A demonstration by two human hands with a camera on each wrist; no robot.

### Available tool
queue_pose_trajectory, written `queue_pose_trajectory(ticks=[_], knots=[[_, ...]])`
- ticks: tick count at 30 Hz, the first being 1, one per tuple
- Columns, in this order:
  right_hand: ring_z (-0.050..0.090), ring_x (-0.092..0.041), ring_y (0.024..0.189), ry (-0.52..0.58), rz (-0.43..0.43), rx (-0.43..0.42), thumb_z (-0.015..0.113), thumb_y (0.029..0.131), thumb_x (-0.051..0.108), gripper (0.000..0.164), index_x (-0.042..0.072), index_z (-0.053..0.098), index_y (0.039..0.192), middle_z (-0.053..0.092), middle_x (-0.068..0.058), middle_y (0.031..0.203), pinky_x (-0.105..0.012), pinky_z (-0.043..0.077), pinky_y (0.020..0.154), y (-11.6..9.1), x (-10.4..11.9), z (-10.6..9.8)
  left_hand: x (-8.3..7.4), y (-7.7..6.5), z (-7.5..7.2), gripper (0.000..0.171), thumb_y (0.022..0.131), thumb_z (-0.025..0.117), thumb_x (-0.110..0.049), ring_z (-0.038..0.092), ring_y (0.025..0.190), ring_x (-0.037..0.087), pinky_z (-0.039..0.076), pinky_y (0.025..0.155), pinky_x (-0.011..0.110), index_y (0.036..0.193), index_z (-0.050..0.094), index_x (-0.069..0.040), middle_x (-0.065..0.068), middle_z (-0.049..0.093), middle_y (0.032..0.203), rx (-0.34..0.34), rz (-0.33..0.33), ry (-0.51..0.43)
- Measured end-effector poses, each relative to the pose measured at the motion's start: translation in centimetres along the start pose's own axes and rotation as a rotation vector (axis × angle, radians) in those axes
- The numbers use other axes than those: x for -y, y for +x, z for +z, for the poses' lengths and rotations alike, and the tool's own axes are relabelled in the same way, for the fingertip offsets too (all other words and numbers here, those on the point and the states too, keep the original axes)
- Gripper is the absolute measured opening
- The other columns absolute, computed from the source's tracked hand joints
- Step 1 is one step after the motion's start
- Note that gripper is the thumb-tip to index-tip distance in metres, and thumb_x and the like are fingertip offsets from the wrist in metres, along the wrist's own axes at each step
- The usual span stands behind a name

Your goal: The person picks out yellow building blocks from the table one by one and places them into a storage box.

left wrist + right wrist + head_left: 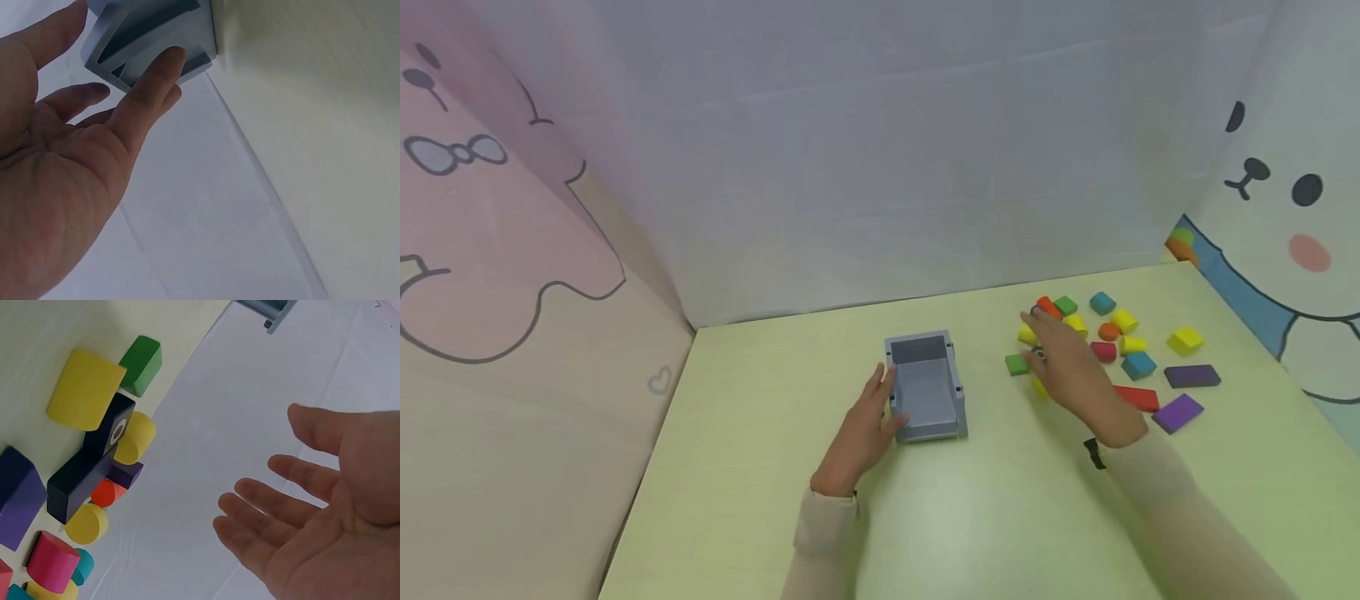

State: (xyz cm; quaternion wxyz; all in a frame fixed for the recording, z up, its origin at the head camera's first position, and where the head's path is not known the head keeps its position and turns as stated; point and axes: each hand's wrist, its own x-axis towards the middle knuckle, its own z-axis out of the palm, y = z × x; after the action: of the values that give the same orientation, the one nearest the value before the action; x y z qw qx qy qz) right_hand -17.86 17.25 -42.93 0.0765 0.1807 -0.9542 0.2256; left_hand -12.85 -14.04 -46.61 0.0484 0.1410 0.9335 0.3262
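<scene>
A grey open-topped plastic box (927, 393) stands near the middle of the table. My left hand (859, 433) is at its left side, fingers loosely extended along the wall and thumb by the near corner. In the left wrist view the index fingertip overlaps the side of the box. My right hand (1070, 367) hovers over the left part of a spread of coloured blocks, palm down and holding nothing. Below it lie a green block (141, 365), a yellow cylinder (86, 390) and a black block with a white ring (117, 427); the hand partly hides several pieces in the head view.
More blocks reach across the right of the table, among them a red block (1138, 398), purple blocks (1178, 412) and a yellow block (1185, 340). A pale cloth wall (865, 167) rises behind the table's far edge, and printed cloths hang at both sides.
</scene>
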Motion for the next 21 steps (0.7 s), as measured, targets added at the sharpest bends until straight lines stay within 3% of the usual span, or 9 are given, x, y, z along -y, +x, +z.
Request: queue_pose_trajectory(ticks=[4,12,21], knots=[[0.03,-0.038,0.124,0.029,0.041,0.019,0.061,0.087,0.01,0.057,0.004,0.034,0.137,0.035,-0.023,0.138,-0.057,0.032,0.099,0.8,-0.3,-0.1,-0.2,0.1,0.0,0.072,0.09,0.059,-0.02,0.045,0.115,0.02,0.038,0.099,0.038,0.146,0.013,-0.018,0.0,0.005,0.151,0.018,-0.023,0.006],[0.032,-0.036,0.123,0.051,0.09,0.063,0.061,0.087,0.01,0.052,0.003,0.039,0.134,0.039,-0.022,0.135,-0.055,0.035,0.098,2.0,-1.5,0.7,-0.8,0.0,-0.1,0.072,0.086,0.062,-0.012,0.023,0.129,0.023,0.031,0.104,0.039,0.144,0.019,-0.011,0.006,0.012,0.15,-0.001,-0.013,0.028],[0.035,-0.037,0.12,0.089,0.115,0.086,0.06,0.087,0.005,0.046,0.0,0.043,0.13,0.042,-0.022,0.132,-0.055,0.034,0.098,3.0,-2.9,1.5,-1.7,0.1,0.2,0.07,0.084,0.064,-0.008,0.027,0.127,0.028,0.032,0.103,0.042,0.141,0.024,-0.002,0.016,0.019,0.147,-0.031,-0.031,0.059]])
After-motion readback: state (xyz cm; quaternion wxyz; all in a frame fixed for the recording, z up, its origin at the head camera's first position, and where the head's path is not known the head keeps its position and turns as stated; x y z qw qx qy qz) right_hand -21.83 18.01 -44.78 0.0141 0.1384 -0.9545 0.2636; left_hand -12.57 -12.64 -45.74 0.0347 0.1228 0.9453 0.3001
